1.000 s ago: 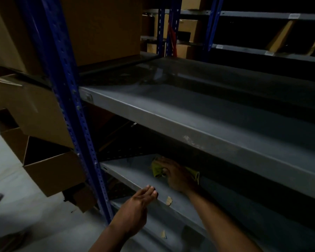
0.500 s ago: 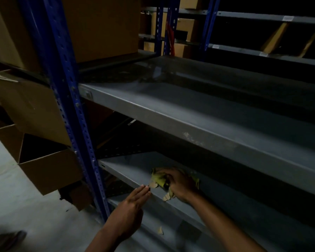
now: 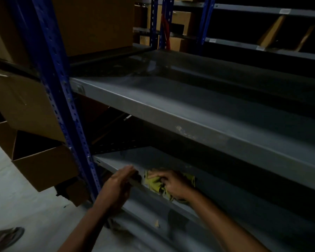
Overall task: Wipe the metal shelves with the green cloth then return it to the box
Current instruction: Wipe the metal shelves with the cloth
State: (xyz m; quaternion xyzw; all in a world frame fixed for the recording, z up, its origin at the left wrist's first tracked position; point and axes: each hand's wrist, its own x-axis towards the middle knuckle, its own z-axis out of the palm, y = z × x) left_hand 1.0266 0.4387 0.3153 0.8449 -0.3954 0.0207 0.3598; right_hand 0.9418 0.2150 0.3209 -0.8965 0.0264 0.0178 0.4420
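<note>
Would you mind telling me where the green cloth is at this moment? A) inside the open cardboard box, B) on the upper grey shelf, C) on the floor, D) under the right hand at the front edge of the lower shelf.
D: the right hand grips the green cloth on the lower shelf by its front edge, while the left hand rests at that edge beside it.
</note>
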